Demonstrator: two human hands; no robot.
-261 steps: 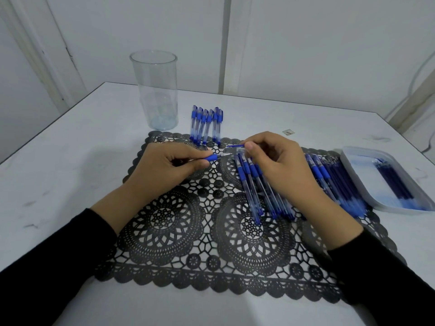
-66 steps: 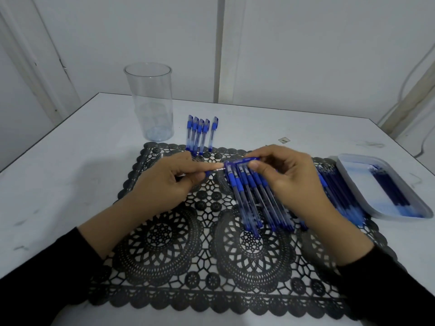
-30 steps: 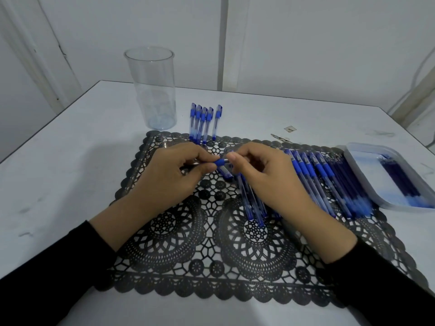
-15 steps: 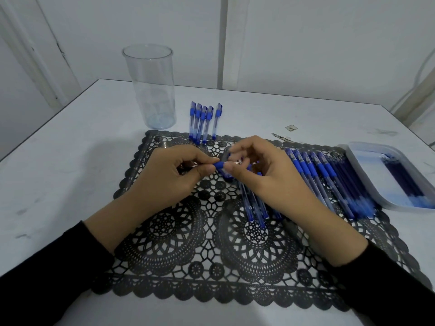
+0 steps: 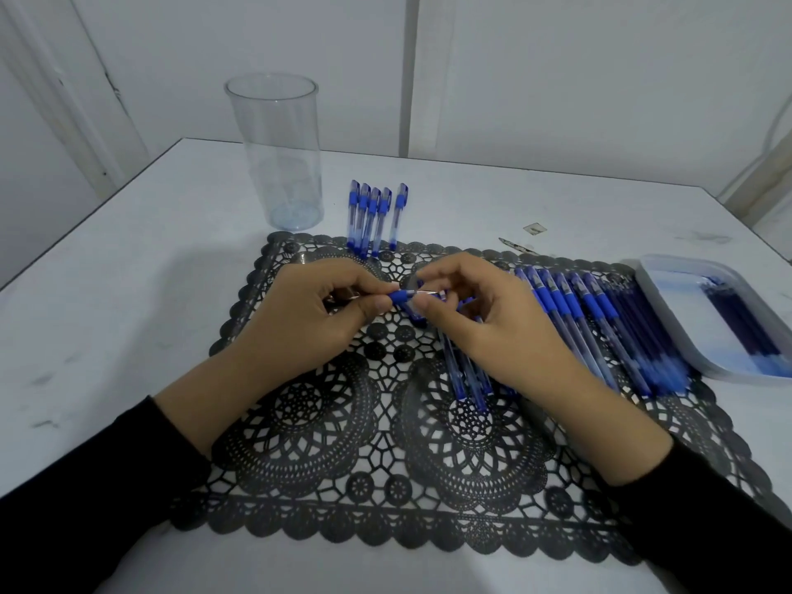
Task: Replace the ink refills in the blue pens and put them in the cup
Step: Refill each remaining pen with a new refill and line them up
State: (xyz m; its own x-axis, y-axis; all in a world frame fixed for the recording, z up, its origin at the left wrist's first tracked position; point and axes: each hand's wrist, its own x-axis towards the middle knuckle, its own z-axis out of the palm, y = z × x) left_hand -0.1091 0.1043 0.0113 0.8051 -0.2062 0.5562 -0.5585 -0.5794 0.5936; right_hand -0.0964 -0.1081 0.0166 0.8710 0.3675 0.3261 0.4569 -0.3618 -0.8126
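Surface: a white surface [image 5: 128, 293], scuffed in places, on which everything is laid
Placemat: a black lace placemat [image 5: 385, 465] is spread across the middle of the surface
Tray: a pale plastic tray [image 5: 681, 302] is set at the right, against the placemat's right edge; dark blue ink refills [image 5: 745, 332] are gathered along its right side
Cup: a clear plastic cup [image 5: 276, 152] is stood upright on the surface, just beyond the placemat's far left corner
Left hand: the left hand [image 5: 308, 323] is held over the placemat's far middle; its grip is narrow, thumb and forefinger pinched on the held pen
Right hand: the right hand [image 5: 484, 323] is brought up to the left; its grip is narrow too, fingertips closed on the same pen's other end
Row of pens: a row of blue pens [image 5: 570, 306] is laid side by side on the placemat between the right hand and the tray
Hidden pens: a few more pens [image 5: 467, 379] are partly covered by the right hand
Five pens: five capped blue pens [image 5: 373, 216] are lined up right of the cup, their near ends on the placemat's far edge
Held pen: the held pen [image 5: 400, 296] is held level between both hands above the placemat, well apart from the cup; only its blue section is seen
Scrap: a small scrap [image 5: 534, 228] is seen on the surface beyond the placemat
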